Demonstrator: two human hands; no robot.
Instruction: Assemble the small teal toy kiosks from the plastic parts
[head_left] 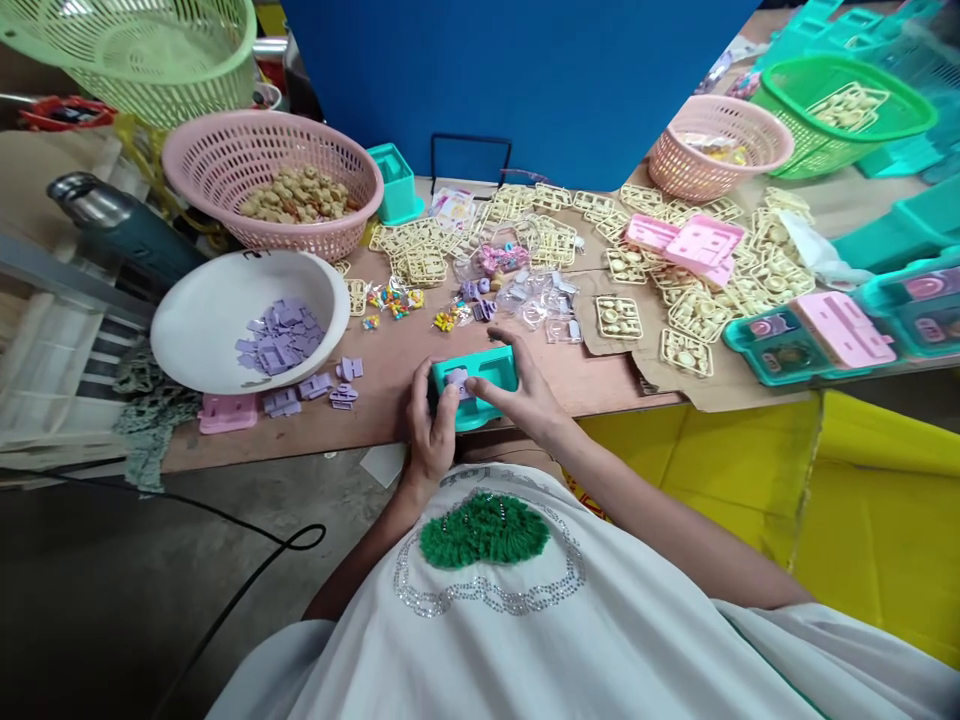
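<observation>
A teal plastic toy housing (491, 372) with recessed openings is held between my hands at the table's front edge. My left hand (430, 430) wraps round its left end, thumb on top. My right hand (525, 390) grips the right side, with the thumb reaching across to a small lilac plastic part (457, 380) set in the housing's left opening. Both thumbs press at that part and partly cover it. Left of my hands lie several loose lilac parts (315, 386) beside a white bowl (180, 335) holding many more of them.
A pink basket (202, 160) of beige pieces stands at the back left, near a dark flask (127, 235). Beige part frames (619, 317), clear bags (536, 295) and pink trays (705, 243) cover the back and right. Teal-and-pink assemblies (844, 330) sit at right. A blue panel (525, 80) rises behind.
</observation>
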